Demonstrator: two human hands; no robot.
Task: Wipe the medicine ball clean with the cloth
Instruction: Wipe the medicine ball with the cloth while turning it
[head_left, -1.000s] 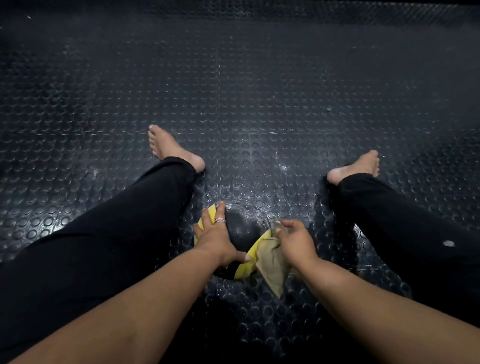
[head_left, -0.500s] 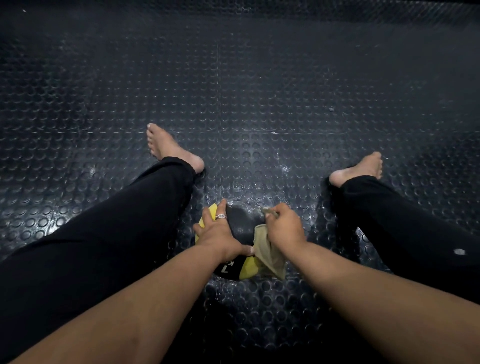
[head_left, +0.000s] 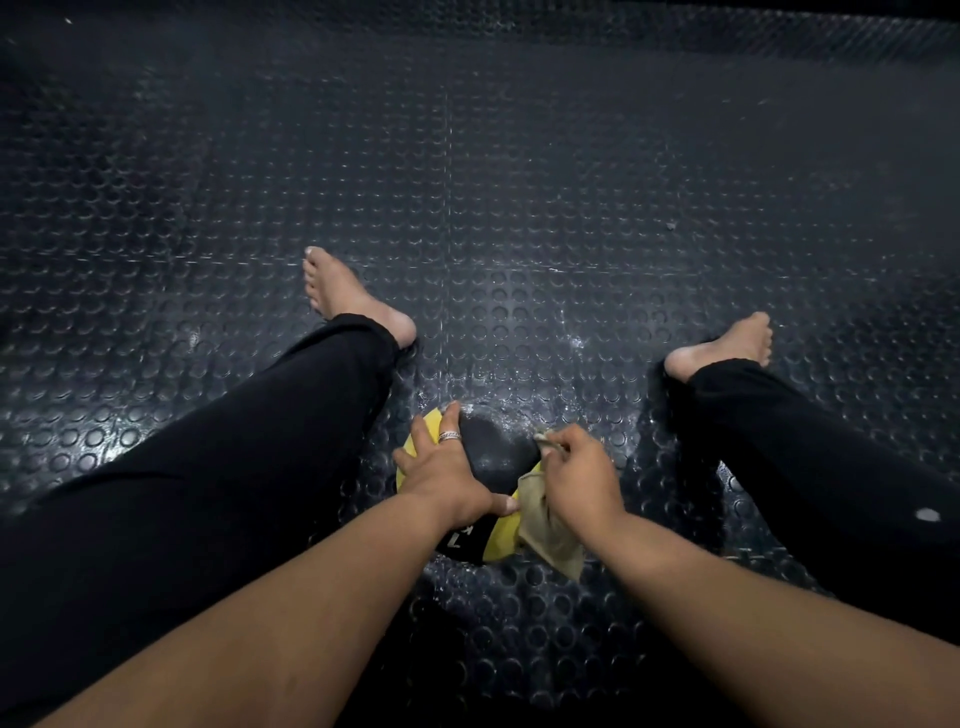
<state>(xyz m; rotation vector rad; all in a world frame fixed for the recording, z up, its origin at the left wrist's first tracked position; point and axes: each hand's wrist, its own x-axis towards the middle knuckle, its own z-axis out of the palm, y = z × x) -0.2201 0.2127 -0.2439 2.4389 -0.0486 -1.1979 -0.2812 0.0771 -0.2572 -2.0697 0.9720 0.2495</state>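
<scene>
a round black and yellow medicine ball (head_left: 493, 457) sits on the dark studded rubber floor (head_left: 519, 208), between the person's outstretched legs in black trousers (head_left: 234, 467) and close in front of them. the left hand (head_left: 447, 473) lies spread over the ball's left and near side, fingers fairly straight and pressed flat against the surface, thumb reaching toward the right; a silver ring (head_left: 450, 436) shows on one finger. the right hand (head_left: 579, 478) is on the ball's right side with its fingers curled round a crumpled beige cloth (head_left: 545, 530), holding it against the ball's yellow panel; one end of the cloth pokes out past the fingers at the top and the rest hangs down below the wrist. white lettering shows on the ball's black near face but is too small to read. both bare feet (head_left: 343, 291) rest on the floor beyond the ball, well apart from each other.
</scene>
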